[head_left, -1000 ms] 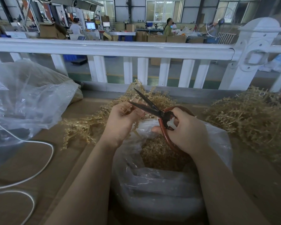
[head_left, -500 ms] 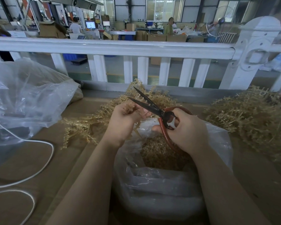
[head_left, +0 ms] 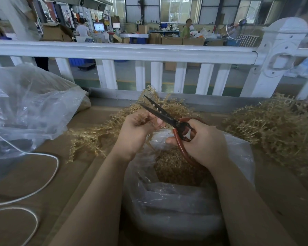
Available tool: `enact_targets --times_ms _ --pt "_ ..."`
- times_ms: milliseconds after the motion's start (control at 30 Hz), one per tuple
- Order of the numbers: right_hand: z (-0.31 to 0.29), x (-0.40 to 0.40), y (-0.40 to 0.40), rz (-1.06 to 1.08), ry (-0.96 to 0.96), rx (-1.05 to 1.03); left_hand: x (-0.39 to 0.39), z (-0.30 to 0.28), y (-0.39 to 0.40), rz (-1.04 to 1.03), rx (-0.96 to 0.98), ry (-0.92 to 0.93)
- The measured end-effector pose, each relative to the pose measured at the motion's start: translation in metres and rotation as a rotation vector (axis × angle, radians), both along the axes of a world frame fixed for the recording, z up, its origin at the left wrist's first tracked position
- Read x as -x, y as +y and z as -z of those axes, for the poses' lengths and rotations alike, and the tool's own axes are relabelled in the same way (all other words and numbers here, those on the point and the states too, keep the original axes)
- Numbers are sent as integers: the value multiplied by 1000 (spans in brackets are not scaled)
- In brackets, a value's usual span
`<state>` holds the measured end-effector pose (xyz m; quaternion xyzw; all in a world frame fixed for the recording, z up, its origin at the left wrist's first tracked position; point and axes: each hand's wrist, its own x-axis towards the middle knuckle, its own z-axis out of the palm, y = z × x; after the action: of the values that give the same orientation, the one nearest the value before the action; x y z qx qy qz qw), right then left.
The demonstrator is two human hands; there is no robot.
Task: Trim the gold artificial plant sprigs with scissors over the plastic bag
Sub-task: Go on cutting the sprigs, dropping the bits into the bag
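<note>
My left hand (head_left: 137,130) pinches a gold sprig (head_left: 150,119) just above the open clear plastic bag (head_left: 238,157), which holds many gold trimmings (head_left: 174,167). My right hand (head_left: 201,141) grips the red-handled scissors (head_left: 169,119); their dark blades are parted and point up-left, with the sprig's tip between them. A heap of gold sprigs (head_left: 96,134) lies on the table left of my hands, and a bigger heap (head_left: 274,128) lies at the right.
A large crumpled plastic bag (head_left: 25,107) fills the left side. A white cable (head_left: 43,183) loops over the brown table (head_left: 52,174). A white railing (head_left: 132,52) runs across just behind the table, with a workshop beyond.
The scissors' blades have drawn slightly closer together around the sprig tip, and my left hand has shifted the sprig a little. Both hands stay over the bag.
</note>
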<state>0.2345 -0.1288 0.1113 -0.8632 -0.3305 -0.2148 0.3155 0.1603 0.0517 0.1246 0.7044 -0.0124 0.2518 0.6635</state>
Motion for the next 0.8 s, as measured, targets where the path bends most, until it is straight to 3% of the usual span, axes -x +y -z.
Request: enact_targets --times_ms 333,533,800 --pt "-1 2 -1 -19 -12 8 -2 4 1 47 -19 24" --pt "-1 2 -2 7 37 -8 -2 3 6 173 202 -78" --pt "0 2 -2 -31 64 -17 -1 7 10 173 222 -100"
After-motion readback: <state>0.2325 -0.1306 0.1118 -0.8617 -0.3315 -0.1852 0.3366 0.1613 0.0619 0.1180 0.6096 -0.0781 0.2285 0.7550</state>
